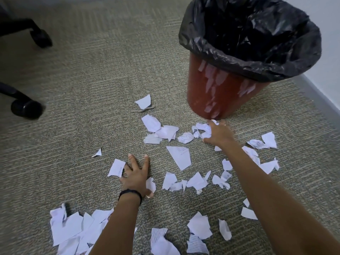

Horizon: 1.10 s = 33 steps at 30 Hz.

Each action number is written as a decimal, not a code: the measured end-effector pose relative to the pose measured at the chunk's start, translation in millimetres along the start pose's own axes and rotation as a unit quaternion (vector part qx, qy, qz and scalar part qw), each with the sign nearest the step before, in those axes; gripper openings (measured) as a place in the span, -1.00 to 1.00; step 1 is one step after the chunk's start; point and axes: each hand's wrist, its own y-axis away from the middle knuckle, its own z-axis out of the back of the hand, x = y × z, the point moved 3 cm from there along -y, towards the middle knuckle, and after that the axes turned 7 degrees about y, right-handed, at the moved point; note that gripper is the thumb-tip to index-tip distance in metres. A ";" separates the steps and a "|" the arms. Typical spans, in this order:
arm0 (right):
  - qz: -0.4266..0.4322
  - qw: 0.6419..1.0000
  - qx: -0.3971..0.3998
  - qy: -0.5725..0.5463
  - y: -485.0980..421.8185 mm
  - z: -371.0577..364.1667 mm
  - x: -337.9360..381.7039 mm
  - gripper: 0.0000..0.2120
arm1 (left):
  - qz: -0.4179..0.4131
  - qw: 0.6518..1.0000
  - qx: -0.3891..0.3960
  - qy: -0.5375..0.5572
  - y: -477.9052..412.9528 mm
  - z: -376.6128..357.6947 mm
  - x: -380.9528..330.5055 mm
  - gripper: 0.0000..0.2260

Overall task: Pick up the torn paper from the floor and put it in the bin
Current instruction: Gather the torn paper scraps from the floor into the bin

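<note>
Several torn white paper pieces (pixel 181 157) lie scattered over the carpet, thickest at the bottom left. A red bin (pixel 219 92) with a black liner stands at the upper right. My right hand (pixel 219 134) reaches to the foot of the bin and its fingers curl round crumpled paper scraps (pixel 203 128). My left hand (pixel 137 174) lies flat on the carpet with fingers spread, wearing a dark wristband; one scrap (pixel 116 167) lies by its fingers and another (pixel 151 184) beside its thumb.
Two black chair legs with castors (pixel 27 108) stand at the left edge. A pale wall with a grey skirting (pixel 323 89) runs down the right side behind the bin. A small grey strip (pixel 143 109) lies on the carpet near one scrap.
</note>
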 end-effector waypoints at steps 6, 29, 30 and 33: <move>0.040 0.997 -0.050 -0.041 7.6 5.1 10.2 -0.74 | 0.002 1.000 0.010 0.000 -1.8 -0.2 -0.2 0.06; 0.066 0.834 -0.493 -0.238 127.4 222.0 -38.6 -0.74 | -0.042 0.998 -0.011 -0.033 3.7 -1.7 6.1 0.00; 0.077 0.812 -0.518 -0.258 134.4 210.8 -39.0 -0.76 | -0.052 0.998 -0.011 -0.043 5.8 -4.0 7.8 -0.04; 0.121 0.809 -0.502 -0.280 149.6 146.9 -28.5 -0.74 | -0.076 0.993 -0.023 -0.083 13.0 -15.4 12.9 -0.22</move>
